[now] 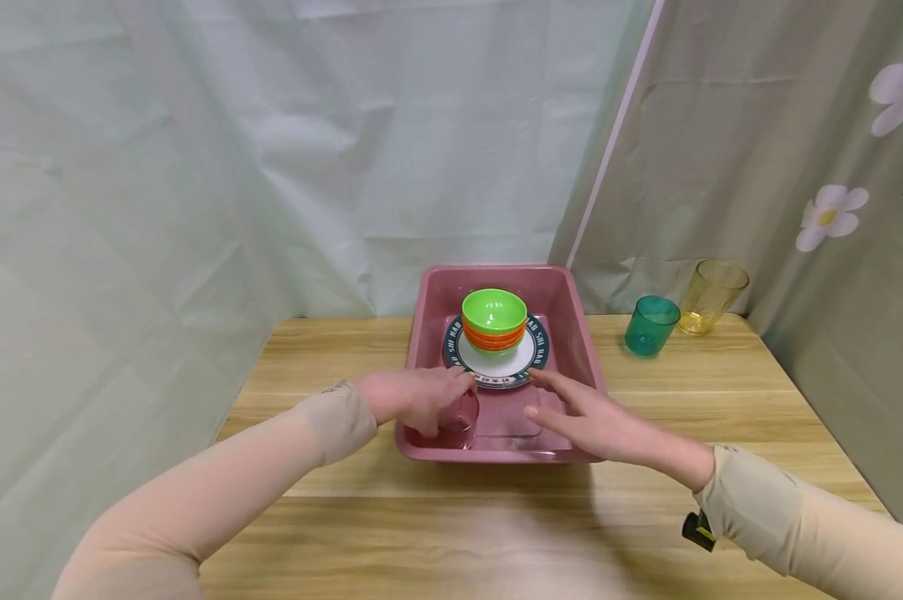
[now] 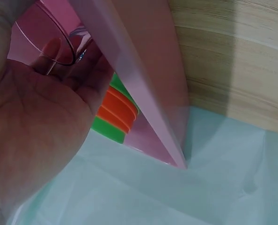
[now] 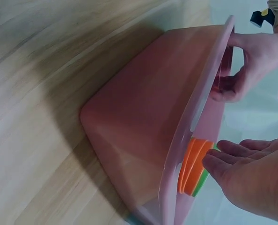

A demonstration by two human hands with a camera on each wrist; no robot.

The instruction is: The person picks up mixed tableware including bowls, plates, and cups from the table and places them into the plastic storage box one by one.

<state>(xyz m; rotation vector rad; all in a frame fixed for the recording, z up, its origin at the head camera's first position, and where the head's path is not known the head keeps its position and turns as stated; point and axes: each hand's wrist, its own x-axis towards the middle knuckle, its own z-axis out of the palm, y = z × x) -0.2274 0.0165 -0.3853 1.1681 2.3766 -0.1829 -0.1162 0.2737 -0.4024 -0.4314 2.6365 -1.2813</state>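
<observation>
A clear pink cup (image 1: 459,421) stands in the near left corner of a pink plastic basin (image 1: 588,346). My left hand (image 1: 421,400) grips it by the rim; in the left wrist view the fingers show through and beside the cup (image 2: 43,35). My right hand (image 1: 590,421) hovers over the basin's near right side, fingers extended and holding nothing. Farther back in the basin, a stack of green and orange bowls (image 1: 495,312) rests on a white plate with a dark lettered rim (image 1: 539,343).
To the right of the basin, a teal cup (image 1: 651,327) and a taller clear yellow cup (image 1: 712,296) stand on the wooden table (image 1: 331,533). Pale curtains (image 1: 286,167) hang behind the table and along both sides.
</observation>
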